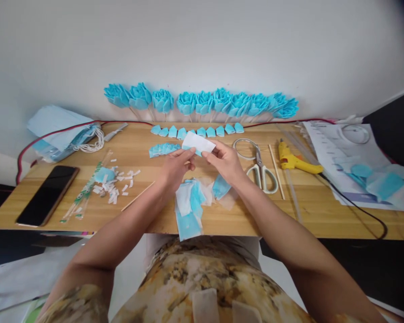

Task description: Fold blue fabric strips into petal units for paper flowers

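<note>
Both hands hold one small white-and-blue fabric piece above the middle of the wooden table. My left hand pinches its lower left edge, and my right hand pinches its right end. Under my wrists lies a loose pile of cut blue and white fabric pieces, some hanging over the front edge. Just beyond my hands are two rows of small folded blue petals.
Several blue fabric roses lean against the wall. Scissors, thin wooden sticks and a yellow glue gun with its black cord lie to the right. A black phone, white scraps and a stack of face masks are on the left.
</note>
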